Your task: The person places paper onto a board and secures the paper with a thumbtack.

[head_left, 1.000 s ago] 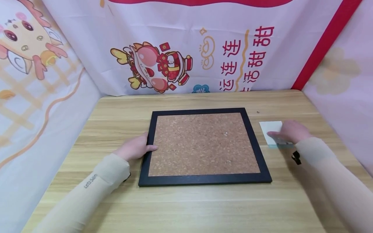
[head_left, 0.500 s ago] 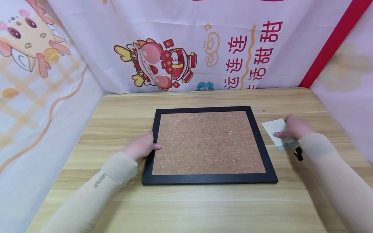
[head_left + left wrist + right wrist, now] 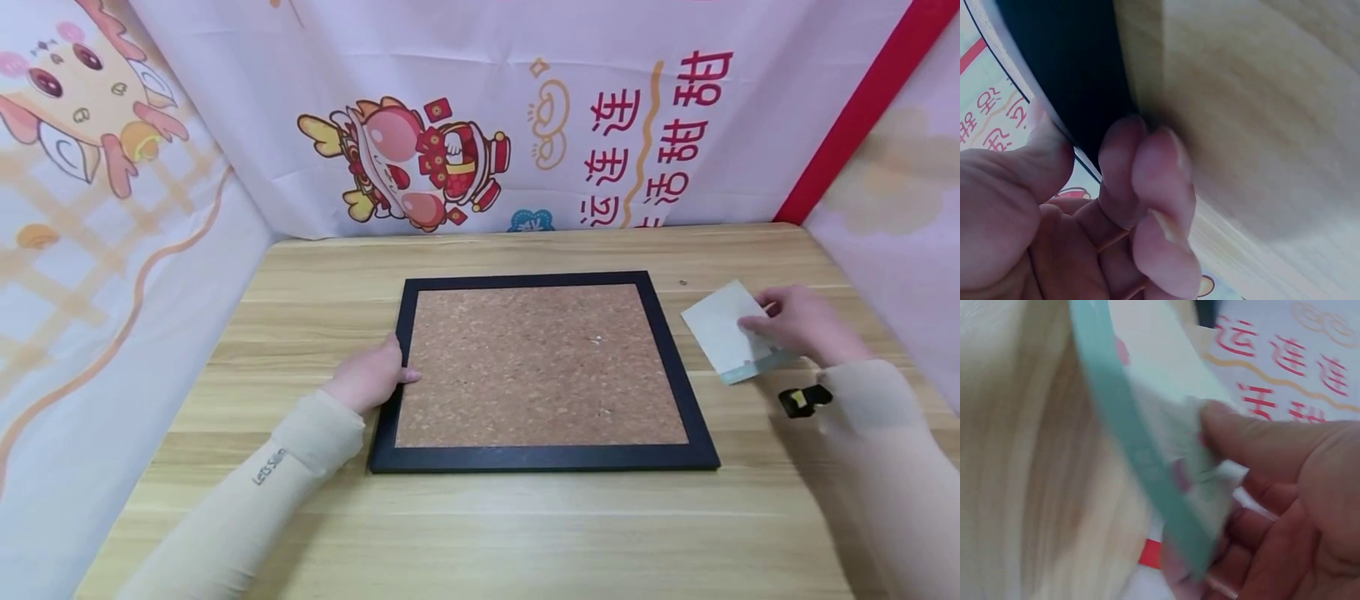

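Observation:
A cork board (image 3: 540, 367) with a black frame lies flat in the middle of the wooden table. My left hand (image 3: 367, 375) grips its left edge, thumb on top; the left wrist view has the black frame (image 3: 1072, 62) between thumb and curled fingers. To the right of the board, my right hand (image 3: 806, 321) pinches a pale sheet of paper (image 3: 720, 325) by its right side. The paper is tilted, and a teal strip runs along its near edge. Up close in the right wrist view, the paper (image 3: 1147, 406) also carries pink printed spots and bends between thumb and fingers.
A tiny dark speck (image 3: 682, 282) sits on the wooden table (image 3: 525, 533) beyond the paper. Printed cloth (image 3: 465, 50) hangs along the back, with more cloth at both sides. A small black device (image 3: 804, 401) is strapped at the right wrist.
My right hand has drawn the paper up off the table, turning it and shifting right. My left hand keeps its hold on the board. The head view has shifted slightly.

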A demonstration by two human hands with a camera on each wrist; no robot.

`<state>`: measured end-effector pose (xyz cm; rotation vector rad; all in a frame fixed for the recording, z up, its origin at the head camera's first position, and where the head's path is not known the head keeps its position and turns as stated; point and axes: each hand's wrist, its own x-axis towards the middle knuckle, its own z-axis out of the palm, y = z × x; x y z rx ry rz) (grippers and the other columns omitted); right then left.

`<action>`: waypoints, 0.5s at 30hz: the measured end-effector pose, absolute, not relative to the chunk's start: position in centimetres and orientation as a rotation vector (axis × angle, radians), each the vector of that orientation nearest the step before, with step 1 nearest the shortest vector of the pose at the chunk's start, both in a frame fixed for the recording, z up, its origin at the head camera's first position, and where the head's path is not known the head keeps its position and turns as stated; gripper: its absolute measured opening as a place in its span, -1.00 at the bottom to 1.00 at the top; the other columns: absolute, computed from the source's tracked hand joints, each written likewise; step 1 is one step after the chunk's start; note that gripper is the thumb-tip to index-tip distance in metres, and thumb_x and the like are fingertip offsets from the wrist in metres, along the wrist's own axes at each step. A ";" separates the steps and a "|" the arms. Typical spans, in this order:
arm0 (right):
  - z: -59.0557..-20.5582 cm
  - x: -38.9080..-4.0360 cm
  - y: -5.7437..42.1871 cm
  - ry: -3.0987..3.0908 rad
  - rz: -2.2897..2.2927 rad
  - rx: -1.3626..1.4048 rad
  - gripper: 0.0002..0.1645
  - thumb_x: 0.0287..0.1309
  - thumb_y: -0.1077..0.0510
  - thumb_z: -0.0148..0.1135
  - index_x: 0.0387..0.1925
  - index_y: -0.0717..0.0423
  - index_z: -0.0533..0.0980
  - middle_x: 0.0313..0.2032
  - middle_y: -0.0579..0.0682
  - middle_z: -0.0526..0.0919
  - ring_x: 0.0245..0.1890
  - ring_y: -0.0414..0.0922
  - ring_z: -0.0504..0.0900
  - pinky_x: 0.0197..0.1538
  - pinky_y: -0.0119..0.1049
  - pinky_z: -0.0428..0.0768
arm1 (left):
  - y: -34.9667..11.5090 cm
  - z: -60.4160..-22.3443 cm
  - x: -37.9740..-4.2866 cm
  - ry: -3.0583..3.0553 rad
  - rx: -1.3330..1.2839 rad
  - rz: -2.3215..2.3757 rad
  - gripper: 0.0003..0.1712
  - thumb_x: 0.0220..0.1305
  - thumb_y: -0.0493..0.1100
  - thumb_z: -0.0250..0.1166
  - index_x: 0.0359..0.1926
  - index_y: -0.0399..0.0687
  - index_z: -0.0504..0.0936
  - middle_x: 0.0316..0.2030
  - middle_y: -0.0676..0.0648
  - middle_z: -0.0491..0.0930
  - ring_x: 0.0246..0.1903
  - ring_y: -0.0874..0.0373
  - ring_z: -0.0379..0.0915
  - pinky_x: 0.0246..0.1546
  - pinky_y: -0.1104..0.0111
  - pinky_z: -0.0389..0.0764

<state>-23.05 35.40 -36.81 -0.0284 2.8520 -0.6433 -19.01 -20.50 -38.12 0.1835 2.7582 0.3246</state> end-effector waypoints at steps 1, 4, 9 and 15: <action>-36.5 -22.8 35.4 2.873 -0.663 -0.029 -0.38 0.31 -0.05 0.24 0.08 0.44 0.42 -0.11 0.43 0.53 -0.23 0.18 0.50 -0.29 -0.09 0.45 | -20.5 -38.1 -19.0 2.760 0.184 0.333 -0.09 0.47 0.01 0.13 0.44 -0.60 -0.07 0.36 -0.53 0.14 0.33 -0.35 0.18 0.27 -0.09 0.27; -35.8 -22.0 35.0 2.946 -0.737 -0.026 -0.39 0.33 -0.12 0.21 0.07 0.35 0.46 -0.10 0.39 0.54 -0.21 0.16 0.47 -0.29 -0.13 0.40 | -20.5 -38.1 -19.0 2.763 0.186 0.337 -0.10 0.47 0.01 0.12 0.44 -0.58 -0.06 0.37 -0.52 0.14 0.33 -0.35 0.18 0.27 -0.09 0.26; -34.9 -21.1 33.4 3.069 -0.826 -0.079 -0.48 0.29 -0.16 0.25 -0.02 0.21 0.56 -0.22 0.20 0.60 -0.31 0.03 0.45 -0.35 -0.21 0.38 | -20.6 -38.2 -19.0 2.757 0.179 0.347 -0.10 0.47 0.02 0.12 0.45 -0.57 -0.06 0.37 -0.51 0.14 0.34 -0.34 0.16 0.28 -0.09 0.25; -34.0 -20.3 31.0 3.102 -0.941 -0.142 -0.47 0.28 -0.11 0.28 0.05 0.23 0.57 -0.19 0.24 0.65 -0.34 -0.05 0.48 -0.42 -0.36 0.42 | -20.7 -38.3 -19.0 2.758 0.195 0.385 -0.09 0.46 0.01 0.14 0.45 -0.56 -0.05 0.38 -0.51 0.14 0.35 -0.34 0.14 0.29 -0.08 0.23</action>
